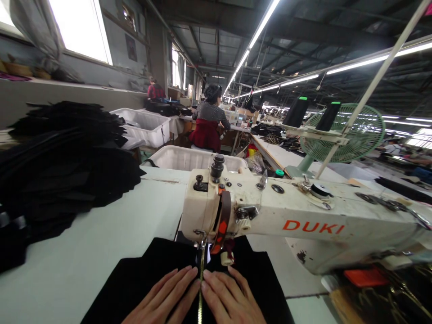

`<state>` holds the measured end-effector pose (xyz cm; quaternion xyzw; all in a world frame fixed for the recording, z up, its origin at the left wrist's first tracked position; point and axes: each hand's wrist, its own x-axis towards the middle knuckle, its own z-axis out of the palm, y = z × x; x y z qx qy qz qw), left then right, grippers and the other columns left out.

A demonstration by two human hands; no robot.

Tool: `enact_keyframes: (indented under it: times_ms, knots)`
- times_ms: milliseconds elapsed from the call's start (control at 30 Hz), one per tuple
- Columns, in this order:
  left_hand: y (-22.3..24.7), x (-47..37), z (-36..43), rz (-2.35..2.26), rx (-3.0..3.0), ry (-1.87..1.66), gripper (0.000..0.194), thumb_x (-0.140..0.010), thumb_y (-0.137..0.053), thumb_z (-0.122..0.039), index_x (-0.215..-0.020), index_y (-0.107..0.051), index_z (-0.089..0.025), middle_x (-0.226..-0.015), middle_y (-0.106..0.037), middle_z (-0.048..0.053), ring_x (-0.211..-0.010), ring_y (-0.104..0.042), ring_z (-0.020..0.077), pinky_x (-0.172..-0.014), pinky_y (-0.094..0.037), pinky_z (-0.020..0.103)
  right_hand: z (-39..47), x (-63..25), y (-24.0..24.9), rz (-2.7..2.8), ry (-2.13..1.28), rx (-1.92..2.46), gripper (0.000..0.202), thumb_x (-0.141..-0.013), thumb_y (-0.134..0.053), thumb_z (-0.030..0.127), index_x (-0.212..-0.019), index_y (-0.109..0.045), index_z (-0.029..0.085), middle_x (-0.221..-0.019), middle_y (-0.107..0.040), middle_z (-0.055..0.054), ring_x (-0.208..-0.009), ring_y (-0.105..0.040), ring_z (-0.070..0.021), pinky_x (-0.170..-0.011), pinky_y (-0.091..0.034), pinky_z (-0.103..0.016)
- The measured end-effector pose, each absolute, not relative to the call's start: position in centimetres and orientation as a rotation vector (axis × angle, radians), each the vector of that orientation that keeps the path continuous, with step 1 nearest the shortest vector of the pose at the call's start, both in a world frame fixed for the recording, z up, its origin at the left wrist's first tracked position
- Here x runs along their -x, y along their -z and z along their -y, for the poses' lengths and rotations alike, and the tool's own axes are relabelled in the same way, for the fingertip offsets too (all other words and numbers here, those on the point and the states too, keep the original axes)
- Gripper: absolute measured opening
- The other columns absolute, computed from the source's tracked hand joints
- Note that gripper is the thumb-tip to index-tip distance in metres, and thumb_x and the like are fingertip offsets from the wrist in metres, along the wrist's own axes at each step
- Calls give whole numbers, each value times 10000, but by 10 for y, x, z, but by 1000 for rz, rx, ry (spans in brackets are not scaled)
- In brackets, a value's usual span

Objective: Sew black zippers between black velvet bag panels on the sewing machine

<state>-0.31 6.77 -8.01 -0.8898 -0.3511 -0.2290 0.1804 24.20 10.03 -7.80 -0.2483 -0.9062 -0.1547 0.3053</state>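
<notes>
Black fabric [141, 274] lies flat under the needle area of a white sewing machine [263, 211]. A gold zipper [200, 301] runs down the middle of the cloth, up to the presser foot [203, 245]. My left hand [168, 292] rests flat on the fabric just left of the zipper, fingers stretched forward. On the other side, my right hand [231, 292] lies flat too, its fingertips close to the zipper and below the foot. Both hands press on the cloth without gripping it.
Stacks of black cut pieces [60, 166] cover the table's left side. Behind the machine stand a white bin [199, 157] and another white bin [145, 126]. Thread cones [297, 112] and a green fan [351, 132] are at right. A person [209, 119] sits ahead.
</notes>
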Motion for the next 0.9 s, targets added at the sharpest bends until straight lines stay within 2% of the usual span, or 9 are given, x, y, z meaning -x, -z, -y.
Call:
enact_keyframes:
  times_ms: [67,133,200,300,467,700,900]
  knots:
    - [66,3,-68,1010,2537,614,707,-985,-454,-195,-1618,-140,-159,-1395,-620,86,-1246,-616,228,-1061,-465,298,-101,-239,71,2417,370,694,346,-933,-511,238,-1245,-628,146,-1237,-718,-48,-1054,-702,-198,-1026,-534,-334]
    - [54,3,-68,1045,2595,585,830,-917,-565,-269,-1615,-137,-134,-1427,-584,132,-1268,-596,278,-1049,-488,349,-102,-237,61,2514,324,741,462,-844,-564,211,-1300,-590,137,-1311,-675,-58,-1133,-674,-220,-1030,-537,-363]
    - [46,3,-69,1089,2616,568,895,-852,-641,-305,-1604,-188,-135,-1451,-556,155,-1270,-593,305,-1035,-504,374,-105,-236,51,2550,286,794,575,-769,-572,164,-1344,-555,142,-1359,-640,-58,-1189,-647,-229,-1049,-526,-392]
    - [44,3,-73,1119,2576,562,879,-805,-692,-314,-1569,-292,-141,-1448,-554,168,-1250,-609,313,-999,-527,367,-108,-233,45,2528,265,845,657,-699,-550,124,-1355,-543,147,-1370,-631,-58,-1207,-640,-239,-1053,-522,-429]
    - [47,4,-75,1106,2556,532,826,-769,-715,-322,-1513,-407,-136,-1444,-555,162,-1238,-614,313,-963,-537,348,-109,-232,51,2490,274,857,637,-706,-536,116,-1343,-555,130,-1361,-636,-71,-1197,-647,-254,-1036,-531,-450]
    - [50,4,-77,1114,2585,556,884,-774,-715,-302,-1555,-338,-127,-1484,-497,166,-1260,-587,332,-934,-549,367,-112,-239,63,2567,223,857,729,-725,-566,112,-1447,-468,147,-1458,-551,-56,-1277,-587,-243,-1120,-450,-432]
    - [47,5,-76,1154,2623,511,855,-774,-730,-291,-1537,-376,-141,-1490,-487,167,-1272,-573,337,-926,-554,376,-114,-236,54,2514,272,805,651,-711,-544,107,-1361,-546,147,-1359,-640,-55,-1170,-663,-233,-1052,-523,-400]
